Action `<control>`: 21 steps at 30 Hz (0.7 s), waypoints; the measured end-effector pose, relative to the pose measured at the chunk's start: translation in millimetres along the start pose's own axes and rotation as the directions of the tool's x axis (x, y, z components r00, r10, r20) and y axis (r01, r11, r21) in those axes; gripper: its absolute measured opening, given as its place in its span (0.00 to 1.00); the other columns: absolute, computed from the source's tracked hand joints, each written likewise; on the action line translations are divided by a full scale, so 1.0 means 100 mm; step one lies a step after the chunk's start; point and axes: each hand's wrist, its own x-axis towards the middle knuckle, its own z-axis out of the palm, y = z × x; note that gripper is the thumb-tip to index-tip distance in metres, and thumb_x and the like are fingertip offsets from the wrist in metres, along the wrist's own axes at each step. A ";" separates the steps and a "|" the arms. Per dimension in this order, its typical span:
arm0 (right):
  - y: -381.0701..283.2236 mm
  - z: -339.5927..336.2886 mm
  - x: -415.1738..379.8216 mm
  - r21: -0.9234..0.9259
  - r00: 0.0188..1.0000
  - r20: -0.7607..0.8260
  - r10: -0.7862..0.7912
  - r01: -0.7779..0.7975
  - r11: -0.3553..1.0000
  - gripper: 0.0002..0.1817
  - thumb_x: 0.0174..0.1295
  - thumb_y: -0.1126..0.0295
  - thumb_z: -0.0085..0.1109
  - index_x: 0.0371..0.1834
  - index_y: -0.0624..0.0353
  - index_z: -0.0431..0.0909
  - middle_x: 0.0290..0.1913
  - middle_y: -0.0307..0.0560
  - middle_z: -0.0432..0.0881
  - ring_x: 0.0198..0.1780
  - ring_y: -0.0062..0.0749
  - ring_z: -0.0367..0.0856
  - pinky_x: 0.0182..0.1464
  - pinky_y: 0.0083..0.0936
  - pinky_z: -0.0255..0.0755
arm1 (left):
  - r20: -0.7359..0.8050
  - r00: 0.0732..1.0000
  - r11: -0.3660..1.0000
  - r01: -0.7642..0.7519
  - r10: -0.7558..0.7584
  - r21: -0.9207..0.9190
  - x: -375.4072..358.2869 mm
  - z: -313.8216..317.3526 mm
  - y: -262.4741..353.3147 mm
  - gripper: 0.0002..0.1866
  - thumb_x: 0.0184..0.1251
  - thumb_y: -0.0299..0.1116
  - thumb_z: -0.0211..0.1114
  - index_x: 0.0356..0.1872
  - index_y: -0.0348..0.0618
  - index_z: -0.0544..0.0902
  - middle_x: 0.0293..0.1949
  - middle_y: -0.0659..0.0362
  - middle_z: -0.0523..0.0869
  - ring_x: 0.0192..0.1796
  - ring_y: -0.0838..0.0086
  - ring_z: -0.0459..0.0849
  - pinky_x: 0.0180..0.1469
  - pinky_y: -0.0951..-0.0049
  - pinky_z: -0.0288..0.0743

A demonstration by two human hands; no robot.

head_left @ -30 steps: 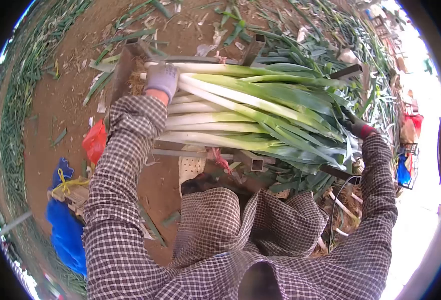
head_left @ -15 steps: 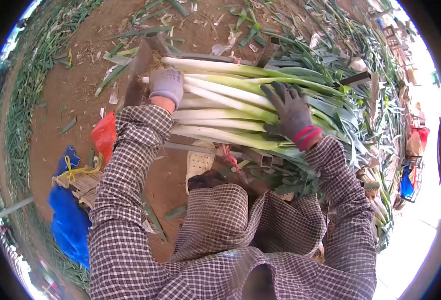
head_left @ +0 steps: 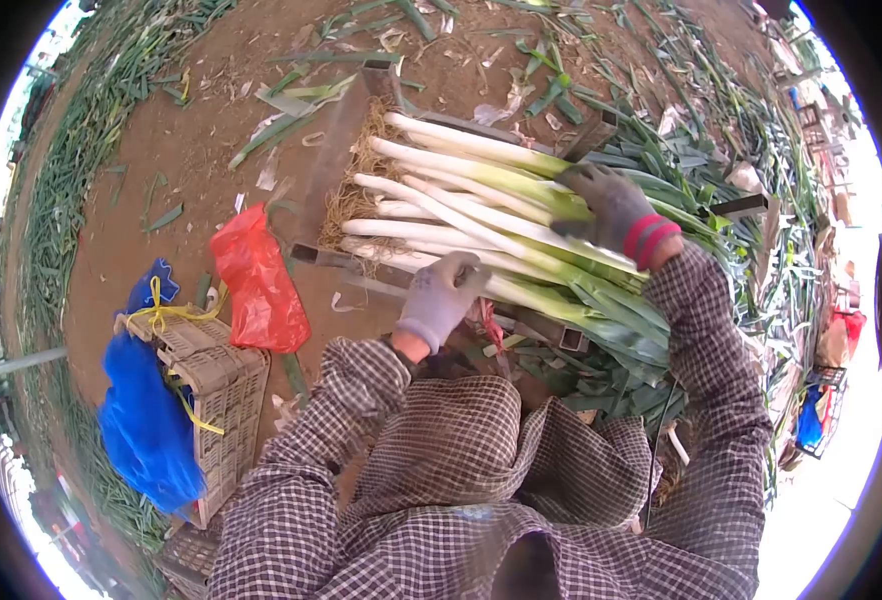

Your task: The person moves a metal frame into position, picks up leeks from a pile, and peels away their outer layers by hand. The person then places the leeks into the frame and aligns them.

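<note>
A bundle of leeks (head_left: 461, 206) lies in a low metal frame (head_left: 333, 165), white stems and roots to the left, green leaves to the right. My left hand (head_left: 439, 300), in a light grey glove, is at the near edge of the bundle over the closest stems. Its fingers are curled, and what lies in them, if anything, is hidden. Across the bundle, my right hand (head_left: 606, 210), in a dark glove with a pink cuff, rests on the pale green part. Its thumb and fingers are apart, slightly blurred.
A red plastic bag (head_left: 259, 285) lies left of the frame. Beside it stands a beige crate (head_left: 231, 400) with blue netting (head_left: 146, 425) and yellow cord (head_left: 166, 315). Loose leaves (head_left: 291, 120) litter the soil, with a thick leaf pile (head_left: 771, 290) at the right.
My left hand has left the root end and moved right and toward me, exposing the roots. My right hand remains over the bundle. The view has shifted, showing more of the red bag and crate.
</note>
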 end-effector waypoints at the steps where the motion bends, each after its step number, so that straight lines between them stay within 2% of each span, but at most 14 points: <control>1: -0.03 0.03 0.18 0.056 1.000 0.022 0.016 -0.017 0.998 0.43 0.54 0.40 0.67 0.68 0.56 0.70 0.65 0.59 0.74 0.67 0.50 0.72 0.66 0.42 0.68 | -0.004 0.978 0.929 0.197 -0.209 -0.313 0.04 0.00 -0.02 0.16 0.69 0.41 0.66 0.47 0.40 0.80 0.35 0.56 0.84 0.41 0.69 0.86 0.47 0.67 0.82; 2: -0.09 0.08 0.37 0.113 0.999 0.042 0.031 -0.036 0.993 0.41 0.57 0.43 0.66 0.68 0.57 0.70 0.65 0.60 0.74 0.66 0.50 0.73 0.66 0.41 0.68 | 0.056 0.917 0.728 0.350 -0.396 -0.590 0.11 -0.01 -0.03 0.15 0.69 0.40 0.66 0.44 0.38 0.81 0.34 0.56 0.85 0.40 0.69 0.86 0.47 0.67 0.83; 3: -0.15 0.15 0.55 0.171 0.997 0.066 0.044 -0.055 0.984 0.38 0.60 0.46 0.65 0.68 0.58 0.70 0.66 0.61 0.73 0.65 0.50 0.75 0.67 0.40 0.67 | 0.171 0.827 0.425 0.439 -0.536 -0.792 0.17 -0.02 -0.04 0.14 0.69 0.39 0.67 0.41 0.36 0.81 0.32 0.56 0.85 0.40 0.70 0.86 0.47 0.68 0.84; 4: -0.20 0.22 0.72 0.187 0.993 0.116 0.024 -0.045 0.981 0.40 0.59 0.45 0.66 0.68 0.59 0.69 0.67 0.62 0.73 0.66 0.50 0.74 0.67 0.39 0.67 | 0.173 0.852 0.429 0.413 -0.495 -0.804 0.19 -0.04 -0.05 0.12 0.71 0.37 0.65 0.42 0.37 0.81 0.35 0.57 0.85 0.40 0.73 0.85 0.44 0.73 0.86; 7: -0.24 0.54 1.09 0.211 0.968 0.245 -0.044 -0.009 0.977 0.45 0.54 0.43 0.69 0.69 0.62 0.68 0.69 0.62 0.71 0.67 0.49 0.73 0.69 0.36 0.67 | 0.202 0.855 0.311 0.379 -0.477 -0.871 0.20 -0.01 0.02 0.11 0.71 0.37 0.66 0.40 0.38 0.81 0.37 0.57 0.84 0.40 0.73 0.85 0.44 0.72 0.86; 8: -0.17 0.64 1.15 0.202 0.961 0.267 -0.073 0.018 0.979 0.48 0.52 0.42 0.70 0.70 0.62 0.67 0.69 0.62 0.71 0.68 0.49 0.72 0.69 0.36 0.66 | 0.289 0.843 0.228 0.424 -0.454 -0.877 0.19 -0.05 0.00 0.17 0.70 0.41 0.65 0.49 0.37 0.79 0.42 0.55 0.84 0.42 0.71 0.84 0.46 0.72 0.83; 10: 0.00 0.70 1.36 0.181 0.953 0.288 -0.090 0.038 0.983 0.51 0.49 0.41 0.71 0.71 0.63 0.66 0.69 0.62 0.71 0.69 0.49 0.72 0.70 0.37 0.65 | 0.519 0.654 0.029 0.636 -0.550 -0.771 0.18 -0.18 0.18 0.22 0.70 0.45 0.65 0.54 0.38 0.80 0.44 0.54 0.85 0.41 0.68 0.83 0.50 0.65 0.80; 11: 0.01 0.76 1.36 0.186 0.947 0.312 -0.079 0.021 0.982 0.52 0.48 0.40 0.72 0.72 0.63 0.65 0.69 0.62 0.71 0.69 0.49 0.72 0.70 0.37 0.65 | 0.161 0.920 0.398 0.305 -0.357 -0.865 0.19 0.02 -0.10 0.26 0.69 0.50 0.65 0.57 0.39 0.80 0.46 0.53 0.86 0.45 0.64 0.84 0.55 0.63 0.77; 14: -0.02 0.77 1.36 0.194 0.919 0.394 -0.016 -0.066 0.979 0.55 0.46 0.39 0.72 0.73 0.63 0.64 0.68 0.62 0.72 0.69 0.49 0.71 0.70 0.38 0.64 | 0.289 0.880 0.251 0.398 -0.377 -0.882 0.34 -0.17 0.12 0.22 0.70 0.47 0.65 0.53 0.38 0.81 0.46 0.53 0.87 0.48 0.65 0.85 0.53 0.64 0.80; 15: -0.02 0.74 1.36 0.227 0.901 0.433 -0.014 -0.094 0.969 0.51 0.46 0.41 0.72 0.70 0.61 0.69 0.66 0.63 0.75 0.67 0.50 0.73 0.70 0.38 0.65 | 0.321 0.872 0.194 0.411 -0.369 -0.891 0.37 -0.24 0.21 0.20 0.71 0.45 0.65 0.52 0.38 0.80 0.46 0.53 0.87 0.48 0.66 0.86 0.52 0.65 0.82; 16: -0.11 0.60 1.24 0.177 0.953 0.302 -0.001 -0.055 0.983 0.45 0.46 0.44 0.72 0.66 0.58 0.74 0.63 0.62 0.77 0.64 0.50 0.76 0.68 0.39 0.67 | 0.412 0.808 0.061 0.479 -0.422 -0.876 0.55 -0.14 -0.02 0.17 0.73 0.41 0.63 0.53 0.38 0.79 0.46 0.53 0.87 0.48 0.67 0.86 0.50 0.66 0.85; 17: -0.26 0.18 1.12 0.244 0.914 0.405 0.015 -0.124 0.962 0.41 0.47 0.47 0.71 0.64 0.56 0.76 0.61 0.60 0.80 0.62 0.49 0.79 0.66 0.39 0.69 | 0.355 0.856 0.094 0.416 -0.375 -0.904 0.54 -0.19 0.12 0.23 0.75 0.42 0.61 0.55 0.29 0.74 0.47 0.43 0.84 0.50 0.55 0.85 0.58 0.59 0.83; 19: -0.18 0.12 1.09 0.342 0.950 0.305 -0.066 -0.044 0.939 0.40 0.47 0.52 0.69 0.66 0.56 0.74 0.59 0.59 0.81 0.61 0.49 0.80 0.65 0.39 0.70 | 0.281 0.903 0.092 0.326 -0.327 -0.941 0.60 -0.18 0.15 0.23 0.74 0.43 0.62 0.56 0.30 0.74 0.46 0.45 0.85 0.48 0.57 0.86 0.54 0.60 0.85; 21: -0.20 0.26 1.16 0.235 0.966 0.259 0.000 -0.063 0.970 0.38 0.49 0.52 0.68 0.65 0.57 0.75 0.58 0.58 0.82 0.60 0.49 0.79 0.64 0.40 0.70 | 0.288 0.890 0.100 0.342 -0.353 -0.934 0.82 -0.02 -0.20 0.21 0.75 0.41 0.60 0.58 0.34 0.74 0.49 0.47 0.84 0.46 0.59 0.88 0.48 0.62 0.88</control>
